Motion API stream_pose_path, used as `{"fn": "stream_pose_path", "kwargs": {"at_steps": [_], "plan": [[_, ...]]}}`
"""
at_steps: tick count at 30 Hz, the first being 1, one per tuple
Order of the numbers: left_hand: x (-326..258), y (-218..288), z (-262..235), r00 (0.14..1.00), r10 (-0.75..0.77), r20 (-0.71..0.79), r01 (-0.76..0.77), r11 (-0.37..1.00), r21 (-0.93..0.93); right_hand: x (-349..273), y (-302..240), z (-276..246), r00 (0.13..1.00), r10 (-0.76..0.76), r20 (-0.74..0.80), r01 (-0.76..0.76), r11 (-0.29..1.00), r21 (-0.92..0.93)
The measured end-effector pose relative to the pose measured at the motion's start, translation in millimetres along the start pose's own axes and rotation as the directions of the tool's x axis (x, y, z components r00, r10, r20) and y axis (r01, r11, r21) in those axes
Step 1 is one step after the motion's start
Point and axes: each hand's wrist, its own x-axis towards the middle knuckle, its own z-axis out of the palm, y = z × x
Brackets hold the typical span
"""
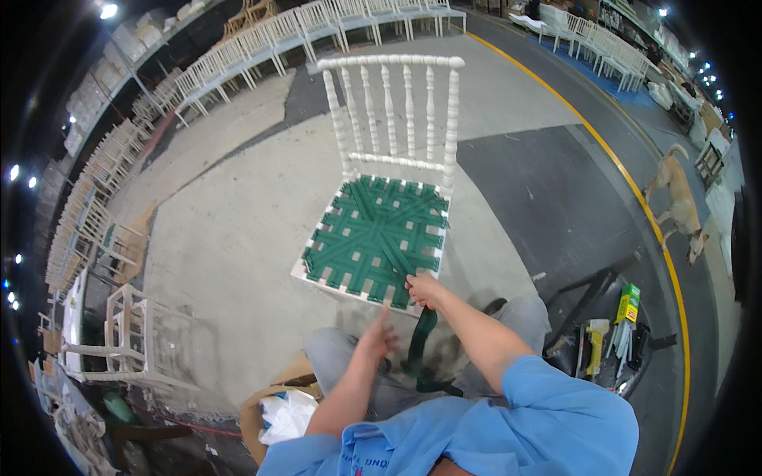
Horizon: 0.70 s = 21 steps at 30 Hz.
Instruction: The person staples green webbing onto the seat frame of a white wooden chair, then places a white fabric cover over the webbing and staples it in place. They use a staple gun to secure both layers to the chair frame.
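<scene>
Blue sleeves fill the six o'clock edge, and both forearms reach up from them toward a white chair [394,119] standing at twelve o'clock. Its seat carries green webbing [379,238] woven in crossing bands. The right hand [425,290] is closed on the green strap [422,337] right at the seat's near rail, the loose end hanging down toward the lap. The left hand [378,339] is blurred, fingers spread and holding nothing, just beside the hanging strap.

Judging by the seat, the weave is nearly done: bands cover almost all of the frame, and only this last run at the near edge, with its loose tail, seems left to secure.

Bare concrete lies open around the chair from nine to three o'clock. A cardboard box [274,412] sits at seven, tools [607,341] lie at four, unfinished chair frames [127,333] stand at eight, and a dog [679,202] walks at two along the yellow floor line [635,190].
</scene>
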Motion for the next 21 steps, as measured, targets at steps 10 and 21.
{"fn": "stream_pose_path", "kwargs": {"at_steps": [10, 21], "plan": [[79.3, 33.9, 89.0, 0.789, 0.144, -0.597, -0.476, 0.758, -0.446, -74.2, 89.5, -18.1, 0.961, -0.177, -0.214, 0.124, 0.962, -0.242], [79.5, 42.8, 86.0, 0.793, 0.102, -0.6, -0.47, 0.729, -0.498, -127.9, 128.3, -22.6, 0.969, -0.133, -0.206, 0.087, 0.972, -0.218]]}}
